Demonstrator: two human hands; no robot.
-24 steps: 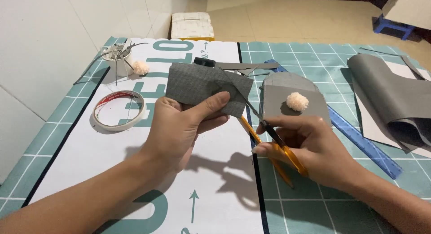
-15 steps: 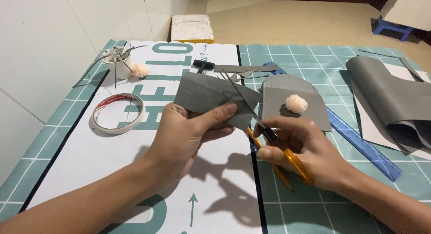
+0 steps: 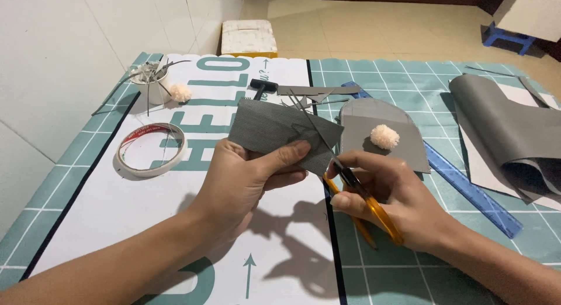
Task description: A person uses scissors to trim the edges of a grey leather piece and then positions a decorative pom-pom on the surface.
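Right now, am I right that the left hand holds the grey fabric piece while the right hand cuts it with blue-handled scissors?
Not quite: the scissors have orange handles, not blue, as the head view shows. The rest stands: the left hand holds the grey fabric piece while the right hand cuts it.

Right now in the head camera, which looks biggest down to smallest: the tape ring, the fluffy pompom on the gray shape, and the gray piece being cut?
1. Gray piece in the left hand, though it is raised nearer the camera.
2. Tape ring.
3. Fluffy pompom.
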